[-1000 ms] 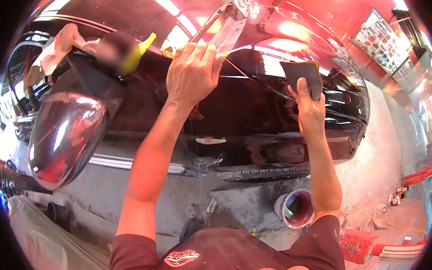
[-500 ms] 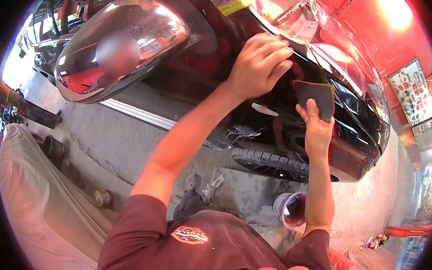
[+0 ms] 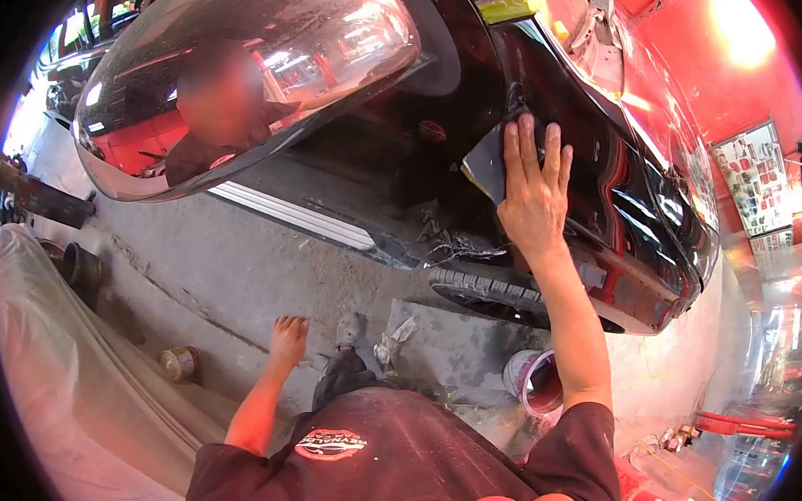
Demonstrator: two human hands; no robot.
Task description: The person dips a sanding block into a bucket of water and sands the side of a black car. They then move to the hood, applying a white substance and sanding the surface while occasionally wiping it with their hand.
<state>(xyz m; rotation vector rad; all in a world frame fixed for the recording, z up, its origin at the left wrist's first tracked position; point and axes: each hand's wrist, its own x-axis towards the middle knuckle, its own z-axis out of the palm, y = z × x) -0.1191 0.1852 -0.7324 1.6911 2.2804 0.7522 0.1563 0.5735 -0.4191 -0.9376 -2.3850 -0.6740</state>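
My right hand (image 3: 537, 186) lies flat on the black front fender (image 3: 585, 153) of a car, its fingers stretched out. Under the palm and fingers is a dark grey sheet of sandpaper (image 3: 483, 168), pressed against the panel. One corner of the sheet sticks out to the left; the rest is hidden by the hand. My left hand (image 3: 289, 340) hangs low by my side, over the floor and away from the car. Its fingers are slightly apart, and nothing shows in them.
A chrome side mirror (image 3: 251, 87) juts out at upper left. Below the fender are a tyre (image 3: 488, 289) and a bucket (image 3: 532, 379). A yellow-green item (image 3: 508, 8) sits near the bonnet edge. Left are a draped cover (image 3: 74, 354) and a can (image 3: 180, 363).
My left hand has dropped from the fender to my side. My right hand has moved up and left, from holding the sandpaper up to pressing it on the panel. The view has shifted.
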